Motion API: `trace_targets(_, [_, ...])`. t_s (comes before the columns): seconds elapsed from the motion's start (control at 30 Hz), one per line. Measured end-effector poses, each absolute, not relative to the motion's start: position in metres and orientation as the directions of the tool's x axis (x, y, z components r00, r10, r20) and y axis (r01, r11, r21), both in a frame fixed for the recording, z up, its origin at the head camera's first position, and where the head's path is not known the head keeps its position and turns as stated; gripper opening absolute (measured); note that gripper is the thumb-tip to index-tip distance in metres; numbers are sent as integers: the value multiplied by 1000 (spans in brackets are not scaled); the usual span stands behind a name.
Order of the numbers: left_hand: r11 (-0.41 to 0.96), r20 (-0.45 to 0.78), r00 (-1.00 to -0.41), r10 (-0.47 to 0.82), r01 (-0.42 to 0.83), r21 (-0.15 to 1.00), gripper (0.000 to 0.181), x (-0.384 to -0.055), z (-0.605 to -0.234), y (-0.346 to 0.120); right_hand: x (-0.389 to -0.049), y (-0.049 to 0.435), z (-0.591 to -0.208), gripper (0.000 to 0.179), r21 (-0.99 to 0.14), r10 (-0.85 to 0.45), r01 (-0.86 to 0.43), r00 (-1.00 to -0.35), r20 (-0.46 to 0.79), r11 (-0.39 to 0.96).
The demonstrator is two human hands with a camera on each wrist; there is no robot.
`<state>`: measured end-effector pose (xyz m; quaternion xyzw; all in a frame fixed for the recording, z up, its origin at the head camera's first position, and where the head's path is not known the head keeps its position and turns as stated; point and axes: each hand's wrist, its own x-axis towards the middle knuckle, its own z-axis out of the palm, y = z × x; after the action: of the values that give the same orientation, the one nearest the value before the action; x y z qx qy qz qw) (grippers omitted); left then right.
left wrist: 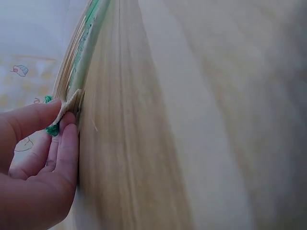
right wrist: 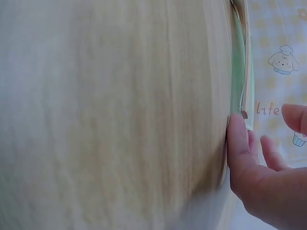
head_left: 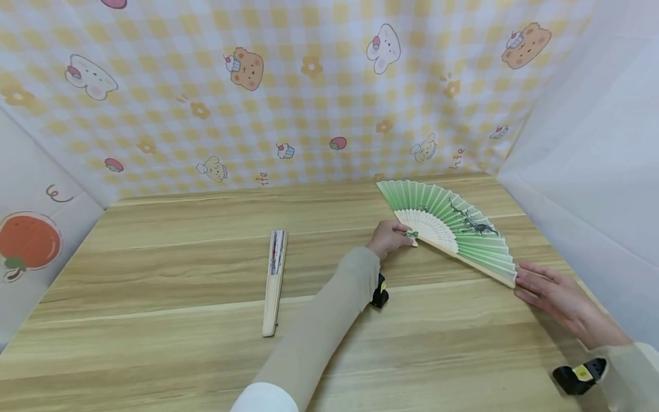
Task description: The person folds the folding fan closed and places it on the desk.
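Note:
A green folding fan [head_left: 476,223] lies spread out at the right of the table, with a dark branch pattern on its leaf and pale pierced ribs. My left hand [head_left: 388,237] pinches its narrow pivot end between thumb and fingers, beside a green tassel cord [left wrist: 53,129]. At the other end of the near guard stick [head_left: 484,270], my right hand [head_left: 558,300] touches the fan's outer corner with extended fingers. In the right wrist view the right thumb [right wrist: 295,117] stands apart from the fan.
A second folding fan [head_left: 275,283], folded up, with a pale wooden handle and patterned leaf, lies left of my left forearm. The wooden table [head_left: 170,274] meets a yellow checked cloth [head_left: 309,103] at the back and a white cloth [head_left: 597,149] on the right.

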<state>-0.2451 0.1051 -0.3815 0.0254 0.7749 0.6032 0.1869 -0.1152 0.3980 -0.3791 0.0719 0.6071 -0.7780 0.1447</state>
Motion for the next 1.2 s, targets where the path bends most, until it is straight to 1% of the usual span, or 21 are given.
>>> trace_targets(0.1, [277,-253,-932,261,-179,944,22,-244,-381,104,-114,396,-379,24,-925,-126,303,-951,-281,-228])
trace_targets(0.2, [280,-248,-936,251,-175,944,21,-244,-381,103,-114,395,-379,25,-929,-122,291,-955,-269,-227])
trace_targets(0.43, [291,-239,-943,233,-167,942,19,-244,-383,103,-113,392,-379,25,-929,-111,309,-950,-292,-202])
trace_targets(0.63, [328,-231,-943,239,-146,933,17,-243,-382,104,-111,392,-381,30,-925,-137,301,-951,-276,-230])
trace_targets(0.83, [339,-222,-944,244,-132,932,16,-242,-382,103,-111,390,-381,30,-917,-127,315,-948,-292,-245])
trace_targets(1.0, [359,-218,-944,249,-119,926,18,-241,-380,101,-112,388,-381,29,-918,-114,332,-943,-314,-216])
trace_targets(1.2, [381,-216,-944,251,-109,918,18,-241,-380,97,-113,384,-380,39,-929,-94,335,-941,-324,-155])
